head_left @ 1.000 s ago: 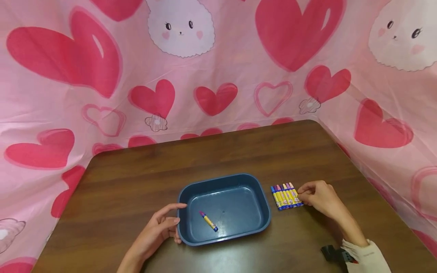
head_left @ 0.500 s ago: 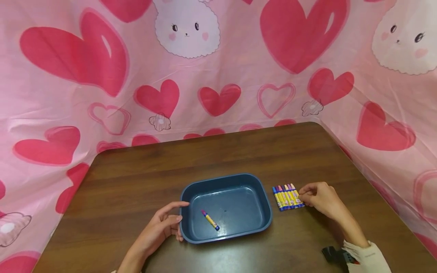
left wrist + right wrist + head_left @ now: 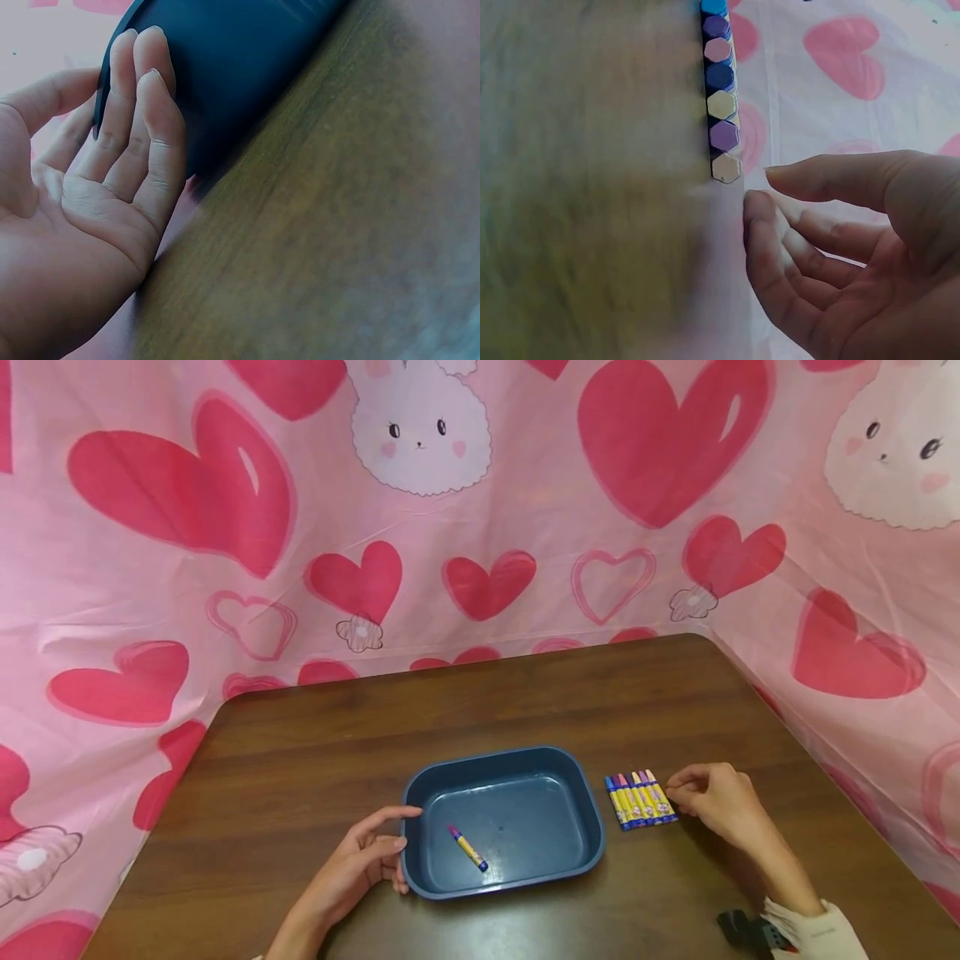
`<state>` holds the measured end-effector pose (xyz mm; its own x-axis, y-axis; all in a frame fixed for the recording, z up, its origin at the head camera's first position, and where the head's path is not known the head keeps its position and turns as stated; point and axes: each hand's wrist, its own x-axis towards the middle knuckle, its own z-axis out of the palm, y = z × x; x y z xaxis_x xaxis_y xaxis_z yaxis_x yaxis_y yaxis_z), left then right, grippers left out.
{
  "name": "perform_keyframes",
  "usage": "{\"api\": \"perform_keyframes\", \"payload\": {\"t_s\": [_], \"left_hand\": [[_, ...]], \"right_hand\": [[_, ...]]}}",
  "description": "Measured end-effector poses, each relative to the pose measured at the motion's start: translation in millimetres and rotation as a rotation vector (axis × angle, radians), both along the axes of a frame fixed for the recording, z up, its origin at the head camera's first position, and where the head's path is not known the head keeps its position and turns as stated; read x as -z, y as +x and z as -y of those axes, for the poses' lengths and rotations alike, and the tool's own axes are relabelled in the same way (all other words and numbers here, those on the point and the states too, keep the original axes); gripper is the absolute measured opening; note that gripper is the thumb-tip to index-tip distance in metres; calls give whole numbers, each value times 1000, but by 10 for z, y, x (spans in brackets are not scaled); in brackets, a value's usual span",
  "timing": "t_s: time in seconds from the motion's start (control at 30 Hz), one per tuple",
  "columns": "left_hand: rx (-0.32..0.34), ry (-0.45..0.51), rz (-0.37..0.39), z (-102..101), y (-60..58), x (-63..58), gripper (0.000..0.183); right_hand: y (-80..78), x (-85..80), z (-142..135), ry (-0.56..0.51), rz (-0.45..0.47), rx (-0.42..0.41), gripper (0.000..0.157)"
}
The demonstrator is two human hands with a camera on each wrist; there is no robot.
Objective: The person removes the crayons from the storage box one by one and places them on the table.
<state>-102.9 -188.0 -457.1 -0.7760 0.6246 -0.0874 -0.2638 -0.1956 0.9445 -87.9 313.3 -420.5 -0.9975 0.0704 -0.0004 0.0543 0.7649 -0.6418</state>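
A dark blue tray [image 3: 504, 887] stands on the table, with one purple-tipped crayon [image 3: 468, 849] lying inside near its left end. At the tray's left wall, my left hand [image 3: 356, 864] holds the rim: index finger and thumb reach over it while the other fingers lie along the outside. Right of the tray, several crayons [image 3: 637, 800] in yellow wrappers lie side by side in a row. Just beyond the row's right end is my right hand [image 3: 723, 806], fingers loosely bent and holding nothing. The right wrist view shows a gap between its thumb and the pale end crayon [image 3: 726, 168].
The brown wooden table [image 3: 480, 710] reaches back to a pink heart-patterned cloth [image 3: 420, 518] hanging behind and along the sides. A black strap device [image 3: 750, 931] sits at the right wrist by the light sleeve [image 3: 821, 935].
The head view has shifted slightly, moving the scene a little to the right and down in frame. Hands, tray and crayons keep nearly the same places relative to one another.
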Motion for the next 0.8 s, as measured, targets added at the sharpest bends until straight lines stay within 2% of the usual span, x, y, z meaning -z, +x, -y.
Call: {"api": "perform_keyframes", "payload": {"t_s": [0.17,0.33,0.6,0.8], "left_hand": [[3,-23,28,-1,2,-31,45],[6,-1,11,7,4,-30,43],[2,-6,14,-2,-1,13,46],[-5,-28,22,16,2,0,47]], "right_hand": [[-11,-64,36,73,-111,24,5],[-29,-153,89,85,-193,27,4],[-62,-309,253,104,-205,-3,5],[-111,-444,538,100,-246,-97,6]]}}
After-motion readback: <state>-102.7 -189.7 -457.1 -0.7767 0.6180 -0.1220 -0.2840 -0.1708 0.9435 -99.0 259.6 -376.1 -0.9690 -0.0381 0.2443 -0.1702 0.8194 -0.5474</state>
